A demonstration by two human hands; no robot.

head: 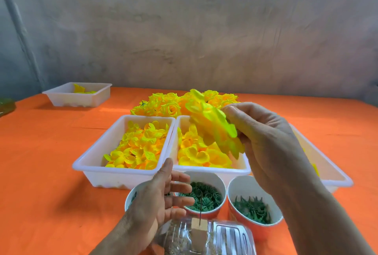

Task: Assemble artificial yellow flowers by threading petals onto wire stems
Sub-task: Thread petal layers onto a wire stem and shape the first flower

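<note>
The yellow petals (212, 127) are up in the air above the middle tray (225, 169), pinched in a loose stack between the thumb and fingertips of the right hand (263, 144). They look like thin pressed fabric, cupped and slightly crinkled, brighter at the edges and more orange toward the middle. I'd expect them to weigh next to nothing, to flop and fan apart if the pinch slackens, and to crease if squeezed hard. The sensible hold seems to be a light one close to the centre, so the layers stay together. The left hand (157, 203) is spread, fingers straight and apart, holding nothing, just left of the wire (201, 203). That wire is dark, thin and probably stiff. It stands upright in a small wooden block (199, 232) at the near edge, inside a clear plastic box (231, 236). More loose petals fill the middle tray and the left tray (106, 179), both smooth white plastic. Paper cups hold green plastic parts: curled rings in the middle cup (218, 181), spiky pieces in the right cup (237, 189). Finished yellow flowers (169, 105) are heaped beyond the trays on the orange-covered surface (51, 152).
</note>
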